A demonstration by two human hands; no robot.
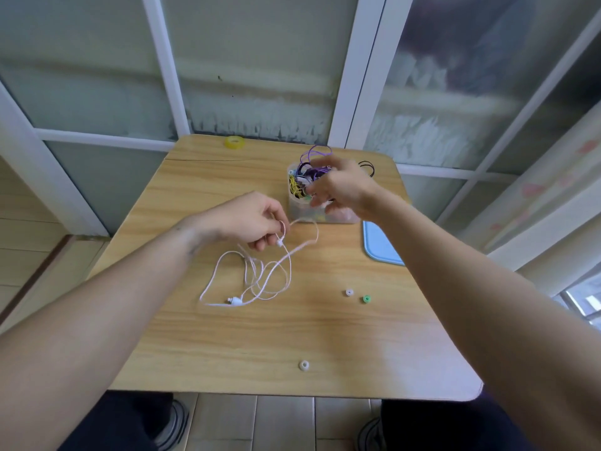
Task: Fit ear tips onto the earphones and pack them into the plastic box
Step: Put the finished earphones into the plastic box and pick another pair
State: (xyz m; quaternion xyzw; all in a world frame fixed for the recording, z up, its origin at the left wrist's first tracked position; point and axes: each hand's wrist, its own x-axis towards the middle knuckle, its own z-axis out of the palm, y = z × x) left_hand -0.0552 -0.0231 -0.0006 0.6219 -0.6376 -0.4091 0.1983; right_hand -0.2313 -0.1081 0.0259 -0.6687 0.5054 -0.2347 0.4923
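- The left hand (250,222) sits just left of the table's centre, fingers curled, pinching the white earphone cable (260,275) close to one earbud (279,243), which hangs just below the fingertips; that bud looks bare, though it is too small to be sure.
- The right hand (338,187) is at about one o'clock from the left hand, over the plastic box (302,209). Its fingers are spread and loosely bent, blurred by motion; whether they have hold of anything cannot be told.
- From the left hand the cable falls in loose loops toward six o'clock and ends at the second earbud (234,301), lying on the wooden table (292,336) at about seven o'clock from the hand, apparently without a tip.
- Another strand runs from the left hand up toward the box at two o'clock.
- The box already holds a tangle of purple, yellow and dark cables, so several sets seem packed.
- A black cable (367,167) loops on the table just beyond the box, at three o'clock from it.
- Loose tips wait on the table: a white ear tip (349,292) and a green ear tip (367,299) side by side at four o'clock from the left hand, and another white tip (304,365) near the front edge at six o'clock.
- A blue lid (379,245) lies at the right edge, and a roll of yellow tape (235,142) at the far edge, at twelve o'clock.
- Judged from this, the white set still needs both tips fitted, then coiling and packing.
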